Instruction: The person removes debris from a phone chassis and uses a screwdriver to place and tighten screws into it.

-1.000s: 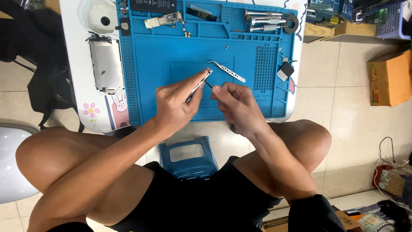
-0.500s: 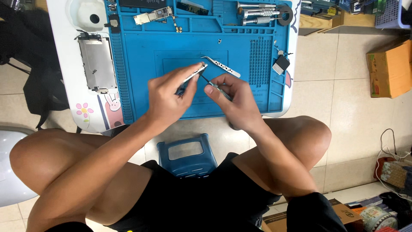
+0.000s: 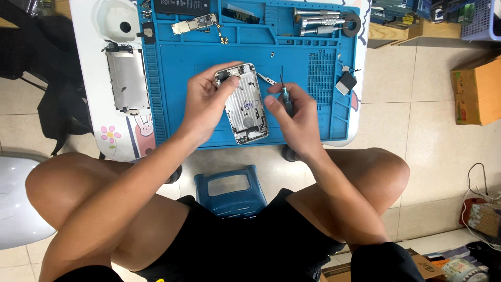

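Head view: the opened phone housing (image 3: 243, 104) sits on the blue repair mat (image 3: 172, 94), near the mat's front edge and about midway between its left and right edges. Its long axis runs from the far side toward the person, the near end tipped slightly right. The left hand (image 3: 206, 102) grips the housing's left side, fingers curled over its far left corner. The right hand (image 3: 292, 112) is just beside the housing's right edge, fingers pinched around a small screwdriver (image 3: 284, 91) whose thin shaft points toward the far edge. So the housing lies directly left of the tool hand. The left palm hides the housing's left rim; the driver's tip and any screws are too small to make out
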